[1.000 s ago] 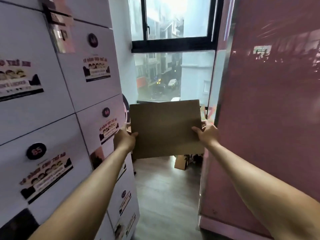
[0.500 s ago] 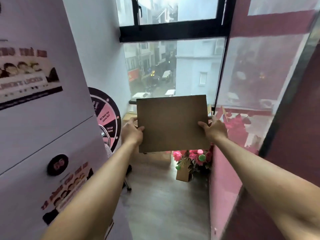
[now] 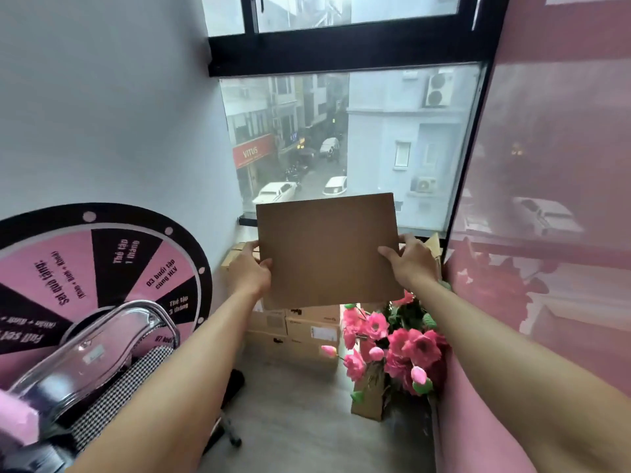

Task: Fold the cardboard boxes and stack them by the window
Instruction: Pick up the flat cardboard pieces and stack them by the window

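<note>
A brown folded cardboard box (image 3: 327,250) hangs in front of me with its flat face toward the camera. My left hand (image 3: 251,269) grips its left edge and my right hand (image 3: 411,262) grips its right edge. Below and behind it, a stack of cardboard boxes (image 3: 300,331) stands on the floor under the window (image 3: 345,138). The held box hides the top of that stack.
A bunch of pink flowers (image 3: 392,346) in a brown paper bag stands right of the stack, against the pink wall (image 3: 553,233). A chair with a clear back (image 3: 92,353) and a pink prize wheel (image 3: 112,271) are at my left. Grey floor (image 3: 290,414) lies between them.
I have walked forward past the lockers toward the window, with the box carried in both hands. The box stack, the flowers and the chair have come into view.
</note>
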The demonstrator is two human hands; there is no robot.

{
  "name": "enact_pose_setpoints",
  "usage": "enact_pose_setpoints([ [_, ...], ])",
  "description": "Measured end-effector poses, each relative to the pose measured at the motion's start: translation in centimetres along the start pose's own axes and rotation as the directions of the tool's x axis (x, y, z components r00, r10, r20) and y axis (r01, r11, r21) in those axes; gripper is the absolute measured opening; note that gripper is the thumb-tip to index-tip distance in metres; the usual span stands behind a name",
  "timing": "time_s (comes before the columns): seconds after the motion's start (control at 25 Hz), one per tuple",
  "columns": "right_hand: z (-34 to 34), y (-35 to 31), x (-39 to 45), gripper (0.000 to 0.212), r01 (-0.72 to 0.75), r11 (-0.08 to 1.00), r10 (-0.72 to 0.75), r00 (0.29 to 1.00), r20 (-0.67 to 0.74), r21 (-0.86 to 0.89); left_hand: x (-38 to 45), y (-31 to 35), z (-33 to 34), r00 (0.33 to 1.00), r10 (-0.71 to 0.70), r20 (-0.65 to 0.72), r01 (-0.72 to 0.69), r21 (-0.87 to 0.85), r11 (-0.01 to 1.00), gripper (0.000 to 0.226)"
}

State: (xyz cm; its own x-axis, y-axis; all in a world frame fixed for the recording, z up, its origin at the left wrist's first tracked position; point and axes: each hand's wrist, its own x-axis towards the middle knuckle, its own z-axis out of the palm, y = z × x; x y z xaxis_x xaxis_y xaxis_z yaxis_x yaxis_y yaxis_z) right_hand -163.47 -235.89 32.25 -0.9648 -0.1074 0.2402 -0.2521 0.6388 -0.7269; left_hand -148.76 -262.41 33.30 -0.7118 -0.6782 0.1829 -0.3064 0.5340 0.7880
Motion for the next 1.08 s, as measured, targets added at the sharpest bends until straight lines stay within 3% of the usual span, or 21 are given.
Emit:
enact_pose_setpoints([
  [0.2, 7.5, -4.5, 13.3, 0.049, 0.062, 0.997, -0.065, 0.995, 0.075, 0.041, 13.1, 0.1, 0.9, 0.992, -0.034, -0.12, 0.039, 0.033, 0.999, 0.046],
  [0.4, 16.7, -5.9, 22.1, 0.05, 0.073, 0.997, -0.076, 0.986, 0.15, 0.026, 24.2, -4.3, 3.8, 0.988, -0.104, -0.115, 0.111, 0.052, 0.992, 0.045],
  [0.72, 25.9, -4.5, 35.3, 0.048, -0.092, 0.995, 0.093, 0.995, 0.029, -0.047, 43.6, -6.3, 12.6, 0.996, -0.055, 0.063, 0.052, 0.05, 0.997, 0.047],
  [1.08, 35.3, 6.9, 44.9, 0.052, -0.326, 0.933, 0.34, 0.937, 0.076, -0.152, 55.0, -12.1, 28.8, 0.946, -0.148, 0.287, 0.114, 0.132, 0.985, 0.043],
])
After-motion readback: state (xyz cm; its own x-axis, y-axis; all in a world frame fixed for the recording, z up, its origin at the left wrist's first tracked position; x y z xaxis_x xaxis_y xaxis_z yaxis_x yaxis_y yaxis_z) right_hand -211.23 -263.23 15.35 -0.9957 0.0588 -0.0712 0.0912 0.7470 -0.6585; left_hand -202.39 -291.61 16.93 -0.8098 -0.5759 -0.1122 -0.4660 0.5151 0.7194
